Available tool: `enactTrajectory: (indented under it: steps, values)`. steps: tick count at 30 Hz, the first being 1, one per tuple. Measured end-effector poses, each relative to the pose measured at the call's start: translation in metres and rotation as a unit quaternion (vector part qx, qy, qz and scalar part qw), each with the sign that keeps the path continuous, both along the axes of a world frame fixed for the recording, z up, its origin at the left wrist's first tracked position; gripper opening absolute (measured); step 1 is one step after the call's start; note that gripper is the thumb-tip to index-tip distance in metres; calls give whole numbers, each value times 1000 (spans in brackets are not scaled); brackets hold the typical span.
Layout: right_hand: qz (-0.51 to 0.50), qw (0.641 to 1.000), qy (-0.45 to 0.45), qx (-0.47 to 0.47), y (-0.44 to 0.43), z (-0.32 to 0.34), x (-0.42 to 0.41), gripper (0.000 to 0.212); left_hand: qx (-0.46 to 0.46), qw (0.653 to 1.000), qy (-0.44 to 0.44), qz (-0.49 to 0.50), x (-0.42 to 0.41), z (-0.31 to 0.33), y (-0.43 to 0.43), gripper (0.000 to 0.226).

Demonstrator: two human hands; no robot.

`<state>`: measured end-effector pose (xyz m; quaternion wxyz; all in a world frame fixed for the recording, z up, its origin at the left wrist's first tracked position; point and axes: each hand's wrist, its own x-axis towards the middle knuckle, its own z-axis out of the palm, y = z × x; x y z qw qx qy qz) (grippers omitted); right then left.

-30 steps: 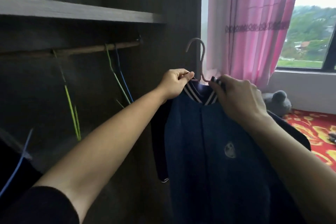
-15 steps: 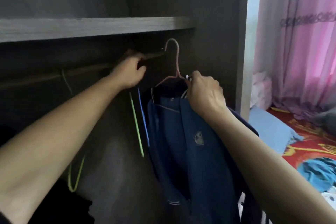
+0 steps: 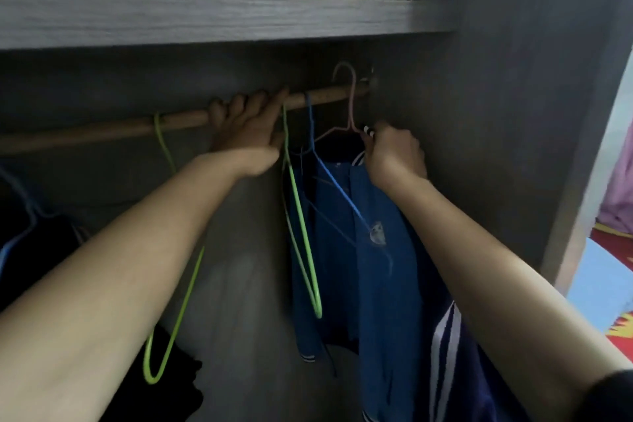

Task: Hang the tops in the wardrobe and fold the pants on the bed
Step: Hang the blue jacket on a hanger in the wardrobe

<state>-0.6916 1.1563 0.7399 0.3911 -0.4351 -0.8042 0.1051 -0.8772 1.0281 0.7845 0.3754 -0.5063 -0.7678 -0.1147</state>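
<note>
Under grey shelf [image 3: 205, 15] | left hand [image 3: 246, 128] grips round wooden rod [image 3: 102, 130] | right hand [image 3: 394, 154] pinches blue jacket [image 3: 387, 284]

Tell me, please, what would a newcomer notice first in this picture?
The blue jacket on a pink hanger, at the right end of the wooden rod, draws the eye first; the right hand grips it at the collar. The left hand grips the rod between two empty green hangers.
</note>
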Motion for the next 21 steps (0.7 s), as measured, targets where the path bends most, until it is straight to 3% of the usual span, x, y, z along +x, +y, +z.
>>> enactTrajectory:
  steps: [7, 14, 21]
  values:
    - [12, 999, -28, 20, 9, -33, -10, 38, -2, 1000, 8, -10, -6, -2, 2, 77]
    - [36, 994, -101, -37, 2, -32, -4, 59, -13, 1000, 14, -8, -9, -1, 2, 80]
    - [47, 997, -55, -25, -14, -22, 18, 62, -47, 996, -57, -40, -4, 10, -9, 68]
